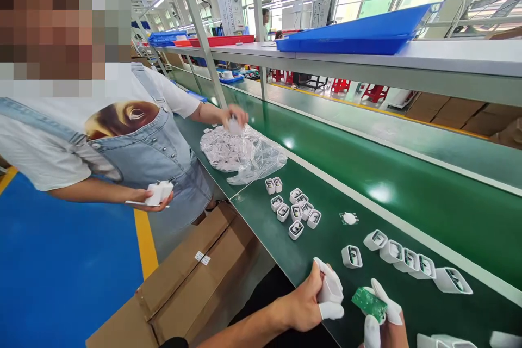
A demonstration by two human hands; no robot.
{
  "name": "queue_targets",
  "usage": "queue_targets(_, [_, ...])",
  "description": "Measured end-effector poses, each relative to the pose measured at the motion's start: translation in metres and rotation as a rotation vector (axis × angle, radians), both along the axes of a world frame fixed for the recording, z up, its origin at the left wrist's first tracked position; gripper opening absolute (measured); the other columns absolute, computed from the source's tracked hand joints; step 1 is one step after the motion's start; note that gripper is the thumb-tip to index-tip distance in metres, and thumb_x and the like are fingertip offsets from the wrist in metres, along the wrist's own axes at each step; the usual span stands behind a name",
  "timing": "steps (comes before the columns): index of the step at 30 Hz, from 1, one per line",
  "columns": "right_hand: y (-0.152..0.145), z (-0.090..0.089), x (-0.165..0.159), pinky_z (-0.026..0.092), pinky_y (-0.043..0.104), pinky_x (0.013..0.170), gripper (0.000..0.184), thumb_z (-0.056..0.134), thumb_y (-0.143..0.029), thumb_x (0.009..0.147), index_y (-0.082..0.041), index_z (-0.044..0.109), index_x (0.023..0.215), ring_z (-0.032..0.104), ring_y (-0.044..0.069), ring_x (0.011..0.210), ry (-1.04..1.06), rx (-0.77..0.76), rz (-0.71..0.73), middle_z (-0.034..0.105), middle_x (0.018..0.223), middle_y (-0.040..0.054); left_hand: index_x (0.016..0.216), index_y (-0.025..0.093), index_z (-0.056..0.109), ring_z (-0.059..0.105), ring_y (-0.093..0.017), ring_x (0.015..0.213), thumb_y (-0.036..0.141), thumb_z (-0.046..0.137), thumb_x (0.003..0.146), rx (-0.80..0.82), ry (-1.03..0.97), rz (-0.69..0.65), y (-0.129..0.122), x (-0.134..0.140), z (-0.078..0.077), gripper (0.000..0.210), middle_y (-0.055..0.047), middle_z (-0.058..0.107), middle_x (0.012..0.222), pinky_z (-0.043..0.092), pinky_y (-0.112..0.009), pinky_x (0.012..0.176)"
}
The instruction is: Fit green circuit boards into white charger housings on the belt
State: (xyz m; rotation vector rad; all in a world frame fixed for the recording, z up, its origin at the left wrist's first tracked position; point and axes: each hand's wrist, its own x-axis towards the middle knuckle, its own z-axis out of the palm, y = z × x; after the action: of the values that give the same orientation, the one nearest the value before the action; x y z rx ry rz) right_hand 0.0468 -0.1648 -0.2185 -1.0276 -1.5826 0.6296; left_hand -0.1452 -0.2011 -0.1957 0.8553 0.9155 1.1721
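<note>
My left hand (299, 302), with white finger cots on some fingers, is closed around a white plastic housing (331, 287) just above the bench edge. In my right hand (392, 322), also wearing finger cots, a green circuit board (368, 303) is pinched between thumb and fingers. The board and the held housing are apart. Beyond them one white housing (351, 256) stands alone on the green bench, with parts visible inside. To its right runs a row of similar housings (393, 252). A small part with a round white disc (349, 218) lies farther back.
Several filled housings (296, 212) stand grouped at the middle of the bench (261, 212). A co-worker's hand (234, 117) is over a clear plastic bag (244, 152) of white parts; the other hand (157, 198) holds white pieces. Cardboard boxes (191, 277) sit below the bench edge.
</note>
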Motion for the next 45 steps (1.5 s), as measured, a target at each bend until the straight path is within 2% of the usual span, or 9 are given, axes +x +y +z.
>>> queue_targets(6, [-0.002,0.003,-0.001,0.058,0.05,0.095,0.058,0.061,-0.05,0.114,-0.018,0.064,0.162,0.073,0.033,0.11,0.029,0.0,0.023,0.072,0.135,0.0202,0.132,0.024,0.041,0.057,-0.016,0.1,0.043,0.099,0.085,0.074,0.247,-0.045,-0.003,-0.015,0.023,0.076,-0.004,0.06,0.118,0.049,-0.034,0.093])
queue_targets(12, [-0.005,0.006,-0.005,0.058,0.055,0.098,0.055,0.061,-0.048,0.112,-0.018,0.065,0.158,0.07,0.033,0.116,0.027,-0.016,0.002,0.07,0.136,0.0195,0.128,0.025,0.037,0.056,-0.018,0.105,0.039,0.083,0.099,0.182,0.408,-0.092,-0.003,-0.021,0.019,0.056,-0.005,0.056,0.119,0.051,-0.041,0.103])
queue_targets(16, [-0.005,0.015,-0.012,0.064,0.052,0.091,0.053,0.065,-0.047,0.111,-0.017,0.064,0.154,0.073,0.03,0.108,0.063,-0.01,-0.008,0.072,0.125,0.0173,0.127,0.024,0.039,0.056,-0.017,0.102,0.033,0.078,0.102,0.285,0.342,-0.06,-0.002,-0.021,0.017,0.047,-0.005,0.053,0.121,0.053,-0.036,0.095])
queue_targets(20, [-0.001,0.026,-0.019,0.069,0.049,0.086,0.056,0.083,-0.04,0.099,-0.023,0.064,0.149,0.078,0.028,0.102,0.158,0.098,-0.053,0.074,0.118,0.0117,0.139,0.026,0.053,0.063,-0.02,0.118,0.031,0.08,0.102,0.317,0.236,0.037,0.0,-0.023,0.017,0.046,-0.008,0.051,0.135,0.058,-0.037,0.102])
queue_targets(30, [0.0,0.043,-0.019,0.074,0.058,0.092,0.048,0.081,-0.04,0.101,-0.032,0.071,0.147,0.084,0.035,0.112,0.271,0.036,0.232,0.082,0.123,0.0129,0.156,0.032,0.066,0.07,-0.029,0.141,0.022,0.08,0.104,0.405,0.223,0.093,0.0,-0.022,0.017,0.055,-0.013,0.064,0.151,0.064,-0.044,0.115])
queue_targets(36, [0.002,0.047,-0.02,0.074,0.059,0.091,0.048,0.082,-0.041,0.1,-0.032,0.073,0.146,0.085,0.035,0.109,0.285,0.027,0.213,0.084,0.123,0.0128,0.156,0.03,0.065,0.072,-0.027,0.136,0.025,0.081,0.104,0.397,0.221,0.141,0.001,-0.021,0.02,0.055,-0.011,0.065,0.142,0.065,-0.042,0.114])
queue_targets(39, [0.002,0.047,-0.02,0.074,0.055,0.085,0.048,0.082,-0.041,0.1,-0.03,0.074,0.146,0.085,0.034,0.104,0.308,0.011,0.238,0.084,0.118,0.0123,0.136,0.027,0.068,0.072,-0.018,0.11,0.031,0.094,0.094,0.371,0.256,0.172,0.002,-0.02,0.022,0.05,-0.006,0.059,0.127,0.068,-0.033,0.094])
queue_targets(42, [0.002,0.047,-0.021,0.075,0.052,0.081,0.048,0.084,-0.042,0.1,-0.03,0.076,0.145,0.084,0.033,0.102,0.332,0.012,0.265,0.083,0.114,0.012,0.104,0.025,0.05,0.064,-0.011,0.089,0.034,0.102,0.086,0.352,0.235,0.248,0.002,-0.015,0.022,0.056,0.0,0.058,0.113,0.061,-0.026,0.078])
queue_targets(45, [0.003,0.048,-0.021,0.075,0.053,0.079,0.048,0.088,-0.043,0.097,-0.031,0.077,0.142,0.083,0.032,0.097,0.343,0.014,0.271,0.083,0.115,0.0121,0.101,0.029,0.033,0.064,-0.01,0.084,0.034,0.089,0.101,0.341,0.214,0.289,0.002,-0.008,0.02,0.056,0.004,0.058,0.101,0.059,-0.027,0.079])
